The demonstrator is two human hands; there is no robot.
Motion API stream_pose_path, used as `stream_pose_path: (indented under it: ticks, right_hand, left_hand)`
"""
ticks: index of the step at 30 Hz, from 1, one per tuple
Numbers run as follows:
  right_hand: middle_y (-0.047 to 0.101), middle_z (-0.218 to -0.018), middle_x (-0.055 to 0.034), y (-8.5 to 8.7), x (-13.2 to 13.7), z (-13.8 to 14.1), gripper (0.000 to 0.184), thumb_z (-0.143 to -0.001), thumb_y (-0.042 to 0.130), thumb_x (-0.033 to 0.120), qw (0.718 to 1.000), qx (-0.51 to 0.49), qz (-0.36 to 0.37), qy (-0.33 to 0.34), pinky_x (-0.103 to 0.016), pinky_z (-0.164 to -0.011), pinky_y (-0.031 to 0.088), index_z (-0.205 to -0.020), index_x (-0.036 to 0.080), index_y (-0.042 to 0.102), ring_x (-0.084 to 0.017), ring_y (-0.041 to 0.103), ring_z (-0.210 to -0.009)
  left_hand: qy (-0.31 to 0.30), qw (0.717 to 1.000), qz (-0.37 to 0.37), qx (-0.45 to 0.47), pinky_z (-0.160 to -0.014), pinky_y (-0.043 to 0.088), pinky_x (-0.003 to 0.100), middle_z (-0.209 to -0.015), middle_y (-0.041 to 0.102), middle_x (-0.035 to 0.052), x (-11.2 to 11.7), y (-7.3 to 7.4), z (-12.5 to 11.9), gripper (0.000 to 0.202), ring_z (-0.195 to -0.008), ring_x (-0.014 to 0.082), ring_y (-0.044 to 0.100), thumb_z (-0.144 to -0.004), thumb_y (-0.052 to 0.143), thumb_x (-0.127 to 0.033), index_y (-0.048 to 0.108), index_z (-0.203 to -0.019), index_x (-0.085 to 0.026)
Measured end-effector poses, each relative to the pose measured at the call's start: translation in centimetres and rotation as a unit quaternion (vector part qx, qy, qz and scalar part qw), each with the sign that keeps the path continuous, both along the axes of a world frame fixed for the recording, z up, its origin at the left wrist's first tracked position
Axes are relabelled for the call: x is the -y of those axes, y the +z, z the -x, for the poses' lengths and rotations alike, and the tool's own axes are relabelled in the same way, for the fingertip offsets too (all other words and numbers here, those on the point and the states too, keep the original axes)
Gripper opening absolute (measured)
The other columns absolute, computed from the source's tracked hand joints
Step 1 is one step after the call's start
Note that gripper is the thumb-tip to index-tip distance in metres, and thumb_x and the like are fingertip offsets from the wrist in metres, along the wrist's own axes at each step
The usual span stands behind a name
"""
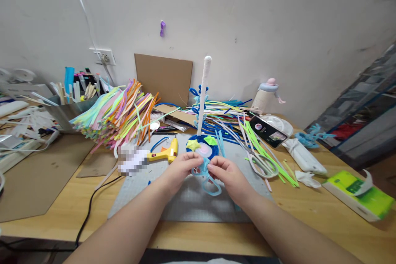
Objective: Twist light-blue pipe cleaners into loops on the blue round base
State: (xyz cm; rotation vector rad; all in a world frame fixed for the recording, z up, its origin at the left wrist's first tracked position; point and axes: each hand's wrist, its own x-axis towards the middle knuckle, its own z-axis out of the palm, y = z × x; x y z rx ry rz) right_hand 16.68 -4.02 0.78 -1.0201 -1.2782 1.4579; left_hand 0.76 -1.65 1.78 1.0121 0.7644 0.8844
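Bow (204, 166) of pale blue fuzzy stem, held up over the grey mat (192, 210) on the desk (188, 233), close to the middle of what I can see.

Head view, my only feed. Left hand (185, 169) drawn narrow, thumb and forefinger pinched on the bow's upper left. Right hand (228, 175) likewise narrow, fingertips closed at its right side. Farther fingers of both curl under, out of my sight. I count neither hand as nearer: the bow sits between the two sets of fingertips.

Long axis, as I read it: gathered part up at the fingertips, largest loop trailing back toward the wearer and a little to the right. A smaller loop shows by the left fingertips. So the gathered end faces away from the body, the loose end toward it.

Key relation, my judgement: bow against base (214, 152). The dark blue round base lies straight beyond the fingertips, just ahead of the bow, carrying a yellow star (194, 145) and a green piece (210, 140). White post (204, 95) stands behind, nearly upright, top leaning slightly right. Bow to base: very near; touching or apart, I cannot tell, fingers cover the gap.

Flanks: glue gun (171, 152) beyond the left hand, scissors (262, 166) off beyond the right.
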Motion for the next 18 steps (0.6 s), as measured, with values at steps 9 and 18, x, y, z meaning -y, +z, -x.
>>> stream_pose_path:
  ticks: [9,18]
  right_hand:
    - [0.051,-0.062,0.0031,-1.0,-0.4,0.2,0.025,-0.069,0.066,0.038,0.998,0.043,-0.035,0.005,-0.022,-0.052,0.033,-0.071,0.015,0.056,-0.009,0.044,-0.055]
    - [0.055,-0.069,0.0004,-0.8,-0.3,0.1,0.024,-0.071,0.064,0.038,0.999,0.032,-0.005,-0.002,-0.022,-0.056,0.038,-0.077,0.015,0.060,-0.010,0.048,-0.060]
  left_hand:
    - [0.061,0.994,-0.071,-0.061,-0.055,0.031,0.023,-0.053,0.051,-0.0032,0.1,-0.1,-0.3,0.026,-0.053,0.0080,0.043,-0.058,0.072,-0.034,0.056,-0.058,-0.014]
    - [0.086,0.992,-0.060,-0.075,-0.054,0.031,0.022,-0.055,0.052,-0.0027,0.1,-0.5,-0.6,0.026,-0.053,0.0081,0.043,-0.059,0.072,-0.034,0.056,-0.062,-0.014]
